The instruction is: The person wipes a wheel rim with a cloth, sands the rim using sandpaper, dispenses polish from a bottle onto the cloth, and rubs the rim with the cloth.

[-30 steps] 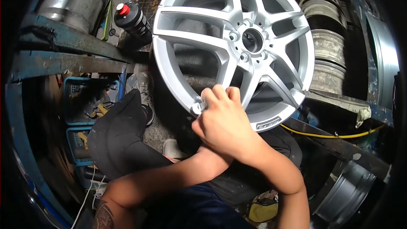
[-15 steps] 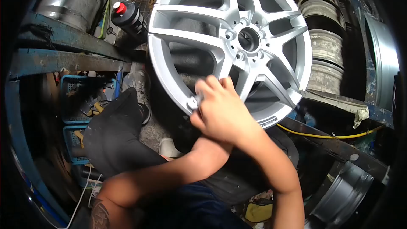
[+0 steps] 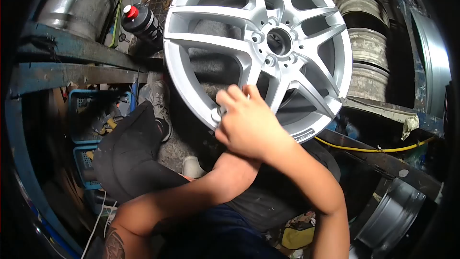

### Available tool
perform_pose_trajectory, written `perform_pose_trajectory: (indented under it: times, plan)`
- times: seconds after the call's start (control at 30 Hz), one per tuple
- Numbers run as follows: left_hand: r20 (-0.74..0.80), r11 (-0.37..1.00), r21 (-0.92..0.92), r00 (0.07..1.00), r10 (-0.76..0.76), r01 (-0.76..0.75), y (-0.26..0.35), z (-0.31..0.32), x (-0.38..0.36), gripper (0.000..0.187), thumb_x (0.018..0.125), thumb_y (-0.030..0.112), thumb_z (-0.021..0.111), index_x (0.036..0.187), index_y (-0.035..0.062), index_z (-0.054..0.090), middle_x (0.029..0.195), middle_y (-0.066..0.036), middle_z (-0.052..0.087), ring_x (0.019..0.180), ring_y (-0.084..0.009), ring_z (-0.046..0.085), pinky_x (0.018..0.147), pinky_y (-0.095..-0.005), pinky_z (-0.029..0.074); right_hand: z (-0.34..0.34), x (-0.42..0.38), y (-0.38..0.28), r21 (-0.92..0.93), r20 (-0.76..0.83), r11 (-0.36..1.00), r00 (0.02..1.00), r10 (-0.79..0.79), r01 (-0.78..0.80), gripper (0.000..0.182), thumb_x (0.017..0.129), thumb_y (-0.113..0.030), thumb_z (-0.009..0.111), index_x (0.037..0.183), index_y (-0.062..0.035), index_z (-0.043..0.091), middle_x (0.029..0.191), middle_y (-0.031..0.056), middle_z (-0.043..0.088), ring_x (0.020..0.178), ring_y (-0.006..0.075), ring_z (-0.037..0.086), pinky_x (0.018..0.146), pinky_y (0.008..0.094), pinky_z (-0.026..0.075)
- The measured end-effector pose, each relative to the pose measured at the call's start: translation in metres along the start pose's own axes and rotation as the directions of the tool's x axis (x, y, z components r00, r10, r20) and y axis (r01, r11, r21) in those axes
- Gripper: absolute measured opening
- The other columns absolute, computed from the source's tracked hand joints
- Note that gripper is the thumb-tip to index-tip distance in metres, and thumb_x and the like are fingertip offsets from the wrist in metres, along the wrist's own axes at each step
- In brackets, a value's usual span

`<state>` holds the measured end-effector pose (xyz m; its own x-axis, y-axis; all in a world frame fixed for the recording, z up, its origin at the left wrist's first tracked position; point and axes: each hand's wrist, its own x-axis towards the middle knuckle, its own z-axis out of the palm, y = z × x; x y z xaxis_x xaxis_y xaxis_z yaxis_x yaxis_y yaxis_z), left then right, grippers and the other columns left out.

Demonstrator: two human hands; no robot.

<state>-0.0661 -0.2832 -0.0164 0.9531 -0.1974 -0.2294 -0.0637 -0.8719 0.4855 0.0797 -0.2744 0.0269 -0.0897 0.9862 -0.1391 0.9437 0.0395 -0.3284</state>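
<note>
A silver alloy wheel with split spokes lies face up before me. My right hand is over the lower left spoke near the rim, its fingers curled. A small pale piece shows beside its thumb, too blurred to name. My left hand reaches in from the lower left and passes under my right wrist at the wheel's near edge. Its fingers are hidden behind my right hand and the wheel.
A black bottle with a red cap stands left of the wheel. Several worn rims are stacked at right, beside a yellow hose. Blue baskets hold small items at left. Another rim lies low at right.
My right hand has shifted slightly left and up against the spoke. The whole view has moved a little; the wheel sits slightly further left in it.
</note>
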Motion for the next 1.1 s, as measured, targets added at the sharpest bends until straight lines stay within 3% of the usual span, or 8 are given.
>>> perform_pose_trajectory:
  times: [0.07, 0.13, 0.33, 0.43, 0.47, 0.83, 1.03, 1.1]
  plan:
    - [-0.179, 0.993, -0.048, 0.977, -0.113, 0.106, 0.004, 0.007, -0.004, 0.044, 0.098, 0.021, 0.055, 0.138, 0.0050, 0.064, 0.138, -0.017, 0.065, 0.126, -0.0328, 0.062, 0.106, -0.0467, 0.048, -0.006, -0.014, -0.012, 0.042, -0.032, 0.999, 0.999, 0.008, -0.007, 0.029, 0.083, -0.026, 0.070, 0.067, -0.0018, 0.072, 0.108, 0.0108, 0.060, 0.107, 0.0282, 0.055, 0.098, 0.0441, 0.040]
    - [0.023, 0.999, -0.035, 0.999, -0.034, 0.035, 0.003, 0.000, 0.001, 0.042, 0.098, 0.020, 0.054, 0.137, 0.0061, 0.066, 0.136, -0.016, 0.066, 0.125, -0.0307, 0.063, 0.106, -0.0452, 0.048, 0.002, -0.007, -0.005, 0.154, -0.068, 0.982, 0.990, 0.125, -0.114, 0.026, 0.083, -0.020, 0.068, 0.066, -0.0001, 0.070, 0.107, 0.0117, 0.060, 0.103, 0.0284, 0.056, 0.096, 0.0445, 0.040]
    - [0.046, 0.996, 0.070, 0.997, -0.060, 0.057, 0.012, -0.025, -0.002, 0.042, 0.099, 0.018, 0.053, 0.137, 0.0065, 0.065, 0.136, -0.015, 0.066, 0.125, -0.0279, 0.063, 0.105, -0.0431, 0.048, 0.004, -0.006, -0.005, 0.157, -0.115, 0.980, 0.984, 0.139, -0.120, 0.028, 0.081, -0.019, 0.068, 0.062, 0.0004, 0.067, 0.103, 0.0113, 0.060, 0.100, 0.0275, 0.056, 0.094, 0.0465, 0.038]
    - [-0.023, 0.988, 0.143, 0.998, -0.054, 0.057, 0.015, -0.015, -0.001, 0.045, 0.101, 0.020, 0.051, 0.143, 0.0072, 0.061, 0.143, -0.015, 0.061, 0.133, -0.0281, 0.057, 0.111, -0.0433, 0.043, 0.001, -0.007, -0.012, 0.141, -0.071, 0.983, 0.989, 0.132, -0.121, 0.025, 0.081, -0.019, 0.069, 0.066, 0.0001, 0.069, 0.102, 0.0129, 0.060, 0.100, 0.0289, 0.056, 0.094, 0.0467, 0.038]
    - [-0.120, 0.970, -0.100, 0.966, -0.231, 0.219, 0.020, 0.000, 0.002, 0.048, 0.103, 0.021, 0.050, 0.148, 0.0084, 0.057, 0.150, -0.014, 0.056, 0.140, -0.0285, 0.051, 0.117, -0.0444, 0.037, -0.005, -0.013, -0.022, 0.137, -0.081, 0.986, 0.992, 0.102, -0.090, 0.024, 0.081, -0.019, 0.069, 0.068, 0.0006, 0.069, 0.102, 0.0134, 0.060, 0.100, 0.0297, 0.056, 0.094, 0.0468, 0.038]
    - [-0.152, 0.993, -0.001, 0.981, -0.121, 0.122, 0.016, -0.009, -0.006, 0.049, 0.103, 0.025, 0.052, 0.149, 0.0087, 0.057, 0.152, -0.016, 0.055, 0.143, -0.0315, 0.047, 0.119, -0.0490, 0.034, 0.007, -0.019, -0.029, 0.160, -0.145, 0.958, 0.954, 0.262, -0.239, 0.026, 0.088, -0.021, 0.069, 0.076, 0.0021, 0.074, 0.110, 0.0159, 0.061, 0.106, 0.0311, 0.056, 0.096, 0.0459, 0.039]
    - [-0.234, 0.980, -0.148, 0.958, -0.169, 0.137, 0.019, 0.001, -0.001, 0.050, 0.101, 0.025, 0.054, 0.148, 0.0087, 0.057, 0.154, -0.015, 0.053, 0.143, -0.0314, 0.048, 0.121, -0.0505, 0.031, -0.006, -0.018, -0.039, -0.067, 0.004, 0.946, 0.948, 0.318, -0.317, 0.028, 0.093, -0.028, 0.068, 0.084, -0.0021, 0.074, 0.102, 0.0168, 0.065, 0.087, 0.0312, 0.066, 0.077, 0.0429, 0.050]
    - [-0.117, 0.989, -0.088, 0.984, -0.131, 0.121, 0.019, -0.008, 0.002, 0.049, 0.100, 0.024, 0.055, 0.147, 0.0087, 0.059, 0.155, -0.015, 0.052, 0.144, -0.0317, 0.047, 0.120, -0.0504, 0.033, -0.017, -0.020, -0.038, -0.008, 0.116, 0.906, 0.900, 0.421, -0.423, 0.033, 0.096, -0.033, 0.066, 0.084, -0.0024, 0.072, 0.088, 0.0170, 0.066, 0.073, 0.0342, 0.068, 0.065, 0.0443, 0.052]
